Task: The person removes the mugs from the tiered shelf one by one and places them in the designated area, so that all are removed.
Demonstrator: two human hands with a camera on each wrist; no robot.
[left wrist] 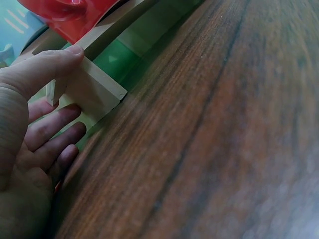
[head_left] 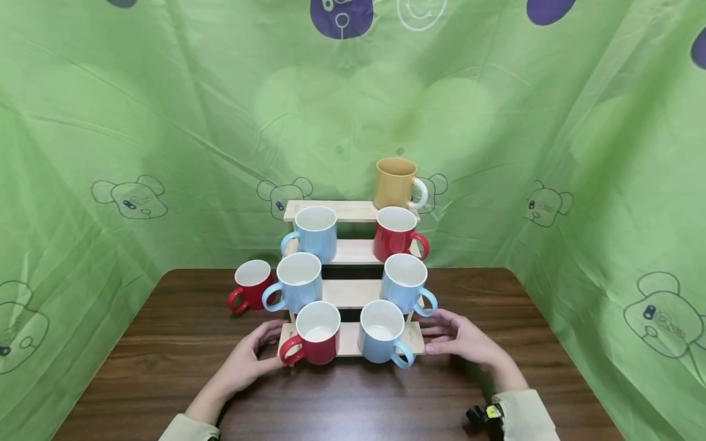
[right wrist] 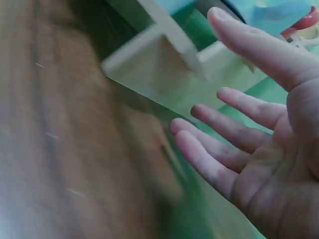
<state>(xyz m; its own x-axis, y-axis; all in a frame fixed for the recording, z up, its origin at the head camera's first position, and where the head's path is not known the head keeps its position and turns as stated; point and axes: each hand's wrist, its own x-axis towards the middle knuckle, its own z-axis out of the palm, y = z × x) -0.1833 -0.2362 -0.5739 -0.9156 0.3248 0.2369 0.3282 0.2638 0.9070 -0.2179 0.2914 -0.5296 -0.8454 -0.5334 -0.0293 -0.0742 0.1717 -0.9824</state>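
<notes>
A tiered wooden rack (head_left: 347, 294) stands on the table and bears several mugs. At its left end my left hand (head_left: 250, 356) grips the lowest shelf, the thumb at its front and the fingers curled beside the side board (left wrist: 94, 89). My right hand (head_left: 460, 337) is at the right end, fingers spread and thumb apart next to the side board (right wrist: 144, 69). On the lowest shelf are a red mug (head_left: 318, 334) and a light blue mug (head_left: 380, 331). Two light blue mugs stand one tier up, a blue and a red mug (head_left: 394, 234) above them.
On the top tier, a yellow mug (head_left: 394, 184) with a white handle stands at the right. Another red mug (head_left: 254, 285) stands on the brown wooden table (head_left: 353, 404), left of the rack. A green printed curtain (head_left: 209, 122) hangs behind and along both sides.
</notes>
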